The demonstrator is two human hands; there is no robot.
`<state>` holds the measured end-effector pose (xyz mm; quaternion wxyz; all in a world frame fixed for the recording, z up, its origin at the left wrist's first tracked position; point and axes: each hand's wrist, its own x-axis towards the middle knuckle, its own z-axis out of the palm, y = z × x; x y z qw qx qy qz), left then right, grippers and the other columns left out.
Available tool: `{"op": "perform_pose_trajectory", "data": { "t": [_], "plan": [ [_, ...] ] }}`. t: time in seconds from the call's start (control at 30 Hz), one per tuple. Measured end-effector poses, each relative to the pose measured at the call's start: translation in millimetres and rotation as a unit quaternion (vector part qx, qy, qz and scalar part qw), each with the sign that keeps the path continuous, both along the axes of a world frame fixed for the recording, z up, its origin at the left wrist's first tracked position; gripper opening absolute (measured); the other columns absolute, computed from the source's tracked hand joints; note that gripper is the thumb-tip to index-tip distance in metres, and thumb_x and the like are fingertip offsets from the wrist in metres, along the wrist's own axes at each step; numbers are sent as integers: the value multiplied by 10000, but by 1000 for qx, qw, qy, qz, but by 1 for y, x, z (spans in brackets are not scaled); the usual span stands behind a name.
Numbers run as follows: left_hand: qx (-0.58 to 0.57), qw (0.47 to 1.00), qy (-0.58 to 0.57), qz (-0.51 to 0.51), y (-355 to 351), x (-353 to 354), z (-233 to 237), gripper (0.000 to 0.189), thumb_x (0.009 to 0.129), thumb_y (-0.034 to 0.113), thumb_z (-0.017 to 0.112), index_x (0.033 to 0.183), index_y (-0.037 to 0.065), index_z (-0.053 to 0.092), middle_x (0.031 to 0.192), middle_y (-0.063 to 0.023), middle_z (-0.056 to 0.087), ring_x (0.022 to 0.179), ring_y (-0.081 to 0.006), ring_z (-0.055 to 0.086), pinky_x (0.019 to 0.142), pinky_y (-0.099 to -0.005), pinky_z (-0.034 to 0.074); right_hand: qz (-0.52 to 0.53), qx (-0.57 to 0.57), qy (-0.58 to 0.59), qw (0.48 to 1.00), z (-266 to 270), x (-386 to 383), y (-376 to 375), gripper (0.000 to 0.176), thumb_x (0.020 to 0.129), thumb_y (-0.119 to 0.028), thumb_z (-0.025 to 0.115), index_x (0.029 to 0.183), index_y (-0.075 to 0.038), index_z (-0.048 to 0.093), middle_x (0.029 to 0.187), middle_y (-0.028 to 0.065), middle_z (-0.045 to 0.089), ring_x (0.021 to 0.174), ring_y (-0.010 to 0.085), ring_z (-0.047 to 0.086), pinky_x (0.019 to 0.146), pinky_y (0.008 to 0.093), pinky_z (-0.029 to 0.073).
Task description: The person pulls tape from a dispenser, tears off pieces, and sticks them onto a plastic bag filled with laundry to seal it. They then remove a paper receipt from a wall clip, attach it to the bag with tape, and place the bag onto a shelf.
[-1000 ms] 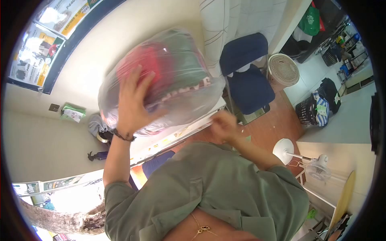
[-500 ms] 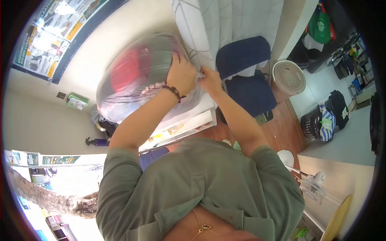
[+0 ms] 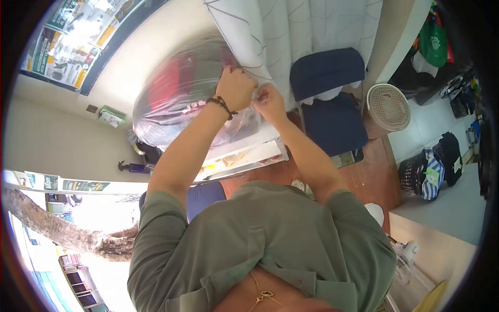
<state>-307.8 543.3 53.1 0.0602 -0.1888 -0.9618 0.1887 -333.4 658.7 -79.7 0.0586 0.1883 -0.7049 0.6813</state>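
Observation:
A large clear plastic bag [image 3: 171, 104], stuffed with red, grey and pale fabric, bulges on a white counter. My left hand [image 3: 236, 86], with a dark beaded bracelet at the wrist, lies at the bag's right side with its fingers curled into the plastic. Close beside it, my right hand [image 3: 270, 104] pinches a gathered bit of the plastic between thumb and fingers. The two hands almost meet. How the plastic is twisted between them is too small to make out.
A white patterned curtain [image 3: 291, 31] hangs just beyond my hands. To the right stand a dark blue chair [image 3: 335, 122] and a bin with a perforated lid [image 3: 389, 107]. Farther right is a black basket [image 3: 412, 174] with clothes. A purple bottle [image 3: 136, 168] lies at the left.
My left hand has shifted from lying flatter on the bag to a more curled grip nearer my right hand. The view has turned slightly.

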Motion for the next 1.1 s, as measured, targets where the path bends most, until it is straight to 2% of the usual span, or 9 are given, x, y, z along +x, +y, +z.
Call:
{"op": "perform_pose_trajectory", "data": {
  "t": [0.1,0.2,0.4,0.6,0.7,0.73,0.83,0.93,1.1],
  "plan": [
    [30,997,-51,48,15,4,17,186,680,251,729,851,178,714,823,-34,681,909,-208,612,843,-388,412,68,61,65,994,-14,-30,-9,239,737,-133,714,941,-28,649,814,135,671,723,283,644,661,342,500],
    [-31,998,-4,63,16,-8,-3,177,678,271,739,826,178,716,836,-26,682,912,-201,605,815,-379,414,8,85,80,993,-13,-41,-22,234,716,-156,717,876,-38,595,845,152,640,763,366,620,657,434,494],
    [-101,992,23,76,28,-25,-17,108,759,243,672,809,155,708,837,-23,677,913,-207,603,779,-381,423,-62,-4,126,990,-39,-23,-29,133,755,-98,657,882,-73,625,768,133,586,698,385,570,635,460,473],
    [-66,995,56,52,23,-14,-25,147,780,223,633,860,130,715,890,-42,669,969,-224,578,820,-414,401,-114,246,240,932,-31,-9,-21,245,755,-84,656,987,-154,693,964,65,611,921,274,580,755,443,434],
    [-106,989,93,55,21,-12,-38,157,784,223,627,872,129,717,918,-52,662,972,-241,563,838,-431,392,-156,299,247,908,-17,-12,-21,273,769,-87,650,1032,-148,684,1102,56,607,1075,233,539,838,435,399],
    [-113,989,75,62,21,-12,-34,151,785,225,622,857,126,710,901,-48,658,949,-236,563,839,-418,396,-148,309,282,896,-27,-14,-19,281,788,-80,650,1069,-90,650,1133,95,616,1026,276,583,815,419,446],
    [-100,991,64,60,20,-17,-32,140,781,215,618,844,120,699,871,-44,650,923,-222,564,818,-402,400,-13,52,233,971,-45,-17,1,264,804,-70,647,1065,-38,624,1074,101,640,949,310,622,771,394,488],
    [-42,996,52,52,21,-15,-32,160,777,202,608,882,107,683,870,-49,646,917,-216,563,815,-399,401,6,-32,-25,999,-26,-5,-5,218,812,-63,647,1028,-34,636,984,132,657,862,312,643,722,360,505],
    [86,985,150,-1,27,21,-34,276,782,194,585,1020,58,615,936,-67,630,955,-220,561,878,-418,396,-77,71,236,966,-56,-54,-39,158,786,-79,665,938,-48,637,892,138,658,784,250,649,684,350,495]
  ]
}}
